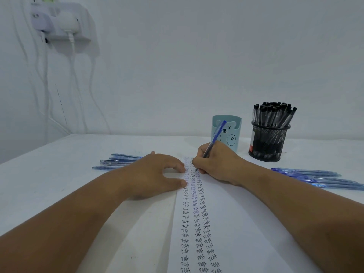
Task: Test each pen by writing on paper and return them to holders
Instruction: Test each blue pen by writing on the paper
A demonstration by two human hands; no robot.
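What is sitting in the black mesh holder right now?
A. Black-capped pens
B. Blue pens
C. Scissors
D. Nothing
A: the black mesh holder is packed with black-capped pens, while the blue pens lie loose on the table.

From my feed the light is dim, flat and bluish, no glare anywhere; soft shadows pool under both forearms toward 6 o'clock on the table [59, 174]; the wide lens bows the table edge and stretches the arms at 5 and 7 o'clock; the wall socket [59, 22] at 11 o'clock looks soft, slightly smeared; the centre stays sharp.
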